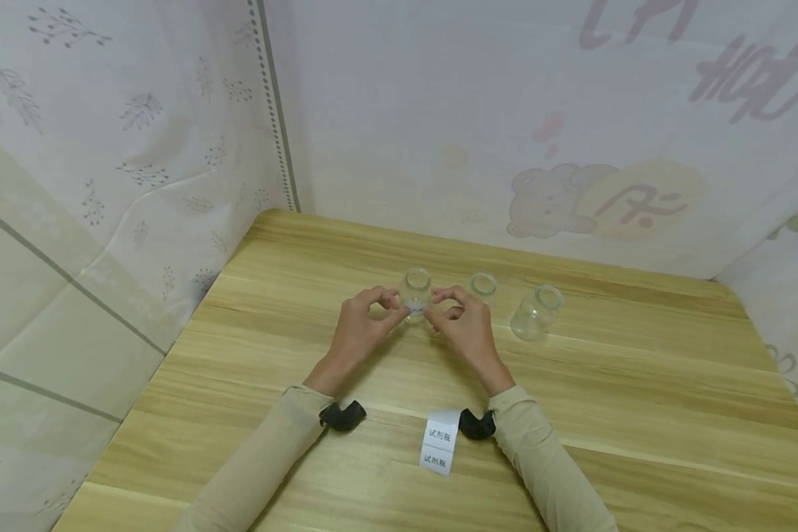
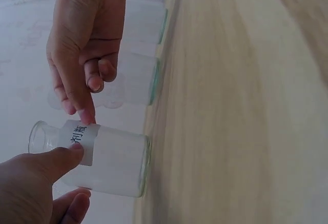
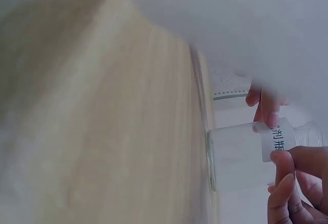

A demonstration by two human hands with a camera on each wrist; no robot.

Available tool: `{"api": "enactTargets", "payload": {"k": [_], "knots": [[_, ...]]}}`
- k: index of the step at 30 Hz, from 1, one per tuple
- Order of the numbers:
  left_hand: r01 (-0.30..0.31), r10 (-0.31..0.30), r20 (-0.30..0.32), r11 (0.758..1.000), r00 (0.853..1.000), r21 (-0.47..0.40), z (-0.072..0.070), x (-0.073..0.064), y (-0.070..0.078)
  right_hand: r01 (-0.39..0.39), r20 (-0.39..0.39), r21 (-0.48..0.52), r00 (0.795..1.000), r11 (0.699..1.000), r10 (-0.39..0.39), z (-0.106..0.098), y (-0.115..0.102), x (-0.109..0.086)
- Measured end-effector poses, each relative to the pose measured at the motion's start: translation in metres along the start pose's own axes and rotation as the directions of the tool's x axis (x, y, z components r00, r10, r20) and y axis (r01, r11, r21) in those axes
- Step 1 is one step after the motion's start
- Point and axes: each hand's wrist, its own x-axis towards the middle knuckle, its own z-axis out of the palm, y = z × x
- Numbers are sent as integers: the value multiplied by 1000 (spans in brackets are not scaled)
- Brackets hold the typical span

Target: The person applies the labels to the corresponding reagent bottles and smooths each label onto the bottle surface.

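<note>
A small clear glass bottle (image 1: pixel 417 282) stands upright on the table between both hands. A white label (image 2: pixel 81 136) with black printed characters lies across its front. My left hand (image 1: pixel 362 321) holds the bottle from the left, its thumb pressing on the label and its fingers reaching the bottle's side. From the other side, my right hand (image 1: pixel 468 329) pinches the label's right edge against the glass with curled fingers. In the right wrist view the same label (image 3: pixel 274 141) shows between the fingertips of the two hands. Fingers partly cover its ends.
Two more clear glass bottles stand to the right, one (image 1: pixel 483 284) just behind the right hand and another (image 1: pixel 535 314) farther right. A strip of white printed labels (image 1: pixel 439 443) lies near the right wrist. Patterned cloth (image 1: pixel 399 133) hangs behind the wooden table (image 1: pixel 638 384).
</note>
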Motion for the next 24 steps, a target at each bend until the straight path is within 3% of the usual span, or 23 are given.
{"api": "enactTargets", "payload": {"k": [11,24], "knots": [[-43,46,-29,992,999,116,2,-1,5,50,-12,-38,999,998,-50,8,0,-2],[-40,40,3,992,999,119,-1,0,9,56,10,-45,998,997,-56,5,0,-2]]}}
